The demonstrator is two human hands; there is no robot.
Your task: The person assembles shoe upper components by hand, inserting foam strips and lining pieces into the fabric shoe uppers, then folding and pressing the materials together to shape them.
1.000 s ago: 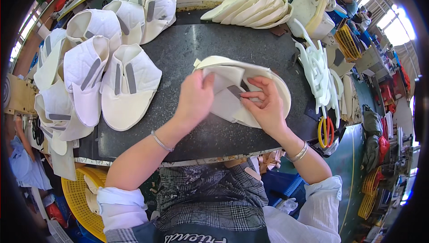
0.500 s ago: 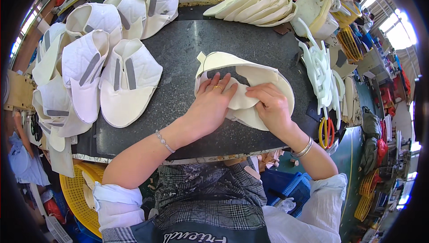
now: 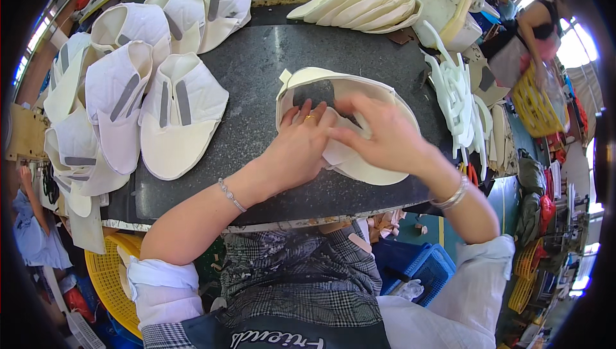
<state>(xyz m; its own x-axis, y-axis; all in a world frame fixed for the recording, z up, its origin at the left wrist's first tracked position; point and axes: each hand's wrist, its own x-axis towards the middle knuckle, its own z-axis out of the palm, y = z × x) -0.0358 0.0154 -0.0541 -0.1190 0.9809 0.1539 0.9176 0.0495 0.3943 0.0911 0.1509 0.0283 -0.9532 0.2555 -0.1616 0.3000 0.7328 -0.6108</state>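
- My right hand (image 3: 384,132), mid-frame, is blurred; I can't tell whether its fingertips touch the white shoe upper (image 3: 369,172).
- My left hand (image 3: 305,147) hides part of that upper, its thumb unclear to me.
- Right of centre, my right forearm (image 3: 443,175) hides most of an orange handle (image 3: 472,173).
- Lower left, my sleeve (image 3: 163,285) covers part of a yellow basket (image 3: 106,275).
- The bottom edge cuts off my apron (image 3: 276,330).
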